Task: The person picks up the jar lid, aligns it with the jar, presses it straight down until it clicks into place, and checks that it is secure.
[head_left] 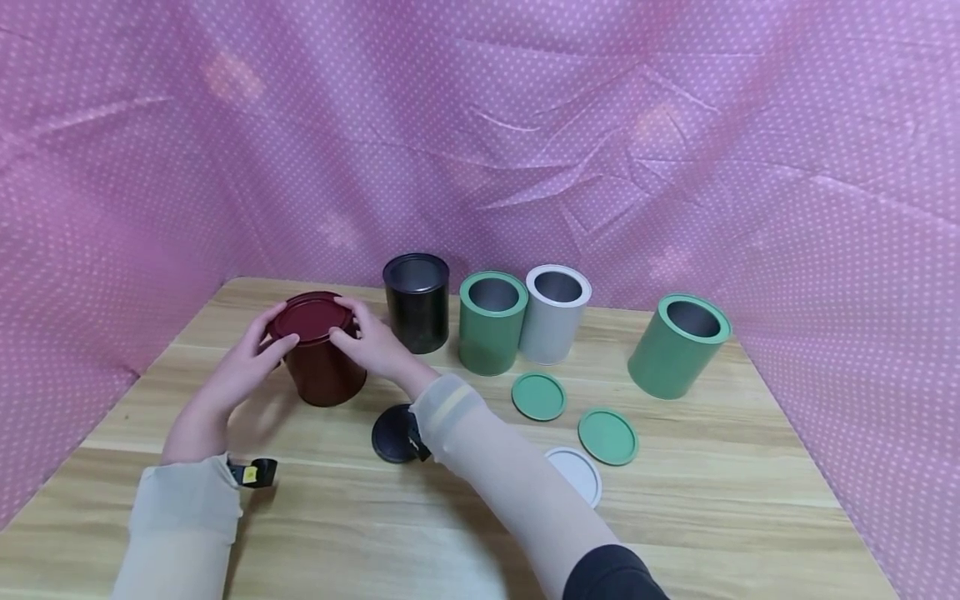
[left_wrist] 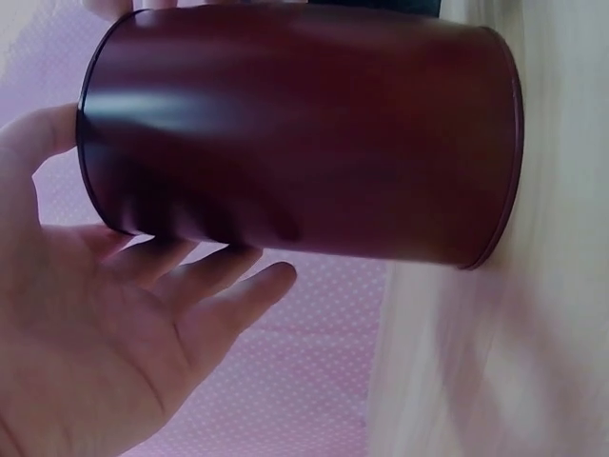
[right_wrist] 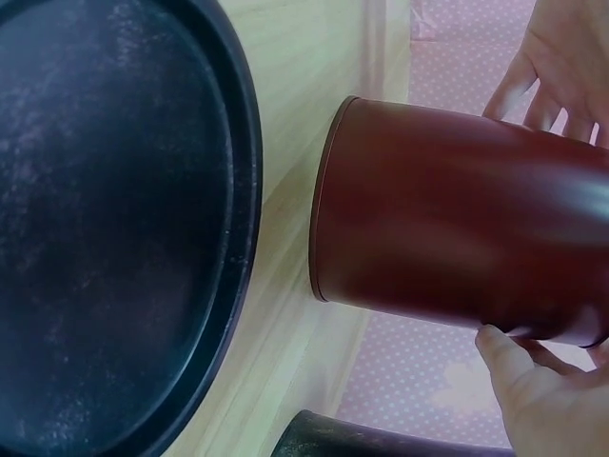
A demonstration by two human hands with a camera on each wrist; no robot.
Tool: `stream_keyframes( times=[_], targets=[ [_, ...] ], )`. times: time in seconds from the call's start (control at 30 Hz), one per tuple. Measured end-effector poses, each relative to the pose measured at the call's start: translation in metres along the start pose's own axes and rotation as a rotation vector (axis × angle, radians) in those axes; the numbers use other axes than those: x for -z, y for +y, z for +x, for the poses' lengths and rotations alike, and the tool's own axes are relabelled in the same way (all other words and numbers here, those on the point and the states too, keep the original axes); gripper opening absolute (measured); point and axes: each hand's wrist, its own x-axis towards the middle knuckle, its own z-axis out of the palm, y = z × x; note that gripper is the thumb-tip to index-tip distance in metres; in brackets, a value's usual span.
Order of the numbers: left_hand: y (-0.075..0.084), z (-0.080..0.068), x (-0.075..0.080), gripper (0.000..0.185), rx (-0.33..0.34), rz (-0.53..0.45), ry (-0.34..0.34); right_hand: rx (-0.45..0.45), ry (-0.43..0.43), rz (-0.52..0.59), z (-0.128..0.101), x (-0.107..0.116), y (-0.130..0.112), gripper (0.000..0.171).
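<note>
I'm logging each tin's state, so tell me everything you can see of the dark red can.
The dark red can is a smooth, matte cylinder, metal by its look, standing upright on the wooden table at the left end of the row, beside the black can. Its matching lid sits on top. The left hand and right hand touch the lid's rim from either side.

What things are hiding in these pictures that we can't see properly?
- Inside of the red can: head view, closed by its red lid.
- White lid: head view, partly covered by the right sleeve.
- Black lid: head view, part behind the sleeve; right wrist view, cut off by the frame edge.
- Left hand fingertips: left wrist view, behind the can.
</note>
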Motion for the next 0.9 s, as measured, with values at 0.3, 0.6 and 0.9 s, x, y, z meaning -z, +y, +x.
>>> stream_keyframes(
  times=[0.3, 0.6, 0.9],
  targets=[
    [-0.003, -0.001, 0.002, 0.070, 0.005, 0.046, -0.039, -0.011, 0.004, 0.006, -0.003, -0.001, -0.001, 0.052],
    [-0.007, 0.004, 0.001, 0.069, -0.036, -0.008, -0.029, -0.025, 0.029, -0.003, 0.001, -0.002, -0.001, 0.053],
    [-0.009, 0.010, 0.005, 0.067, -0.062, -0.020, -0.038, -0.056, 0.045, -0.019, 0.007, -0.004, -0.004, 0.052]
  ],
)
